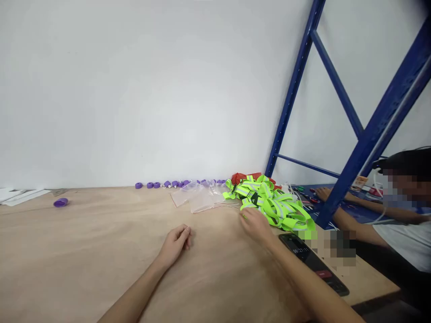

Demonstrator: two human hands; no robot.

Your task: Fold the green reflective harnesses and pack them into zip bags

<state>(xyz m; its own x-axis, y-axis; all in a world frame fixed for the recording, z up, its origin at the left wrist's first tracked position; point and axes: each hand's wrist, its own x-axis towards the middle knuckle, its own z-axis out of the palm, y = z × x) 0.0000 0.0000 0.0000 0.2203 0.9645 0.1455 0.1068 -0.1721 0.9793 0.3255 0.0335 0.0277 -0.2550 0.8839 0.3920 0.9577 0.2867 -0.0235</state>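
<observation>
My left hand (175, 244) rests on the wooden table with its fingers curled in, and nothing shows in them. At the near left edge of a tangled pile of neon yellow-green reflective straps (279, 206), my right hand (256, 224) has its fingers closed on a strap; the fingertips are partly hidden. The straps have grey shiny stripes and black buckles. Left of the pile lie clear plastic bags (198, 197), apart from both hands.
Several small purple items (157, 185) line the wall, and a purple cup-like piece (61, 202) lies left. Red fabric (240, 178) sits behind the straps. A phone (313, 262) showing a timer lies near the right edge. A blue rack post (357, 161) stands before a co-worker (404, 237).
</observation>
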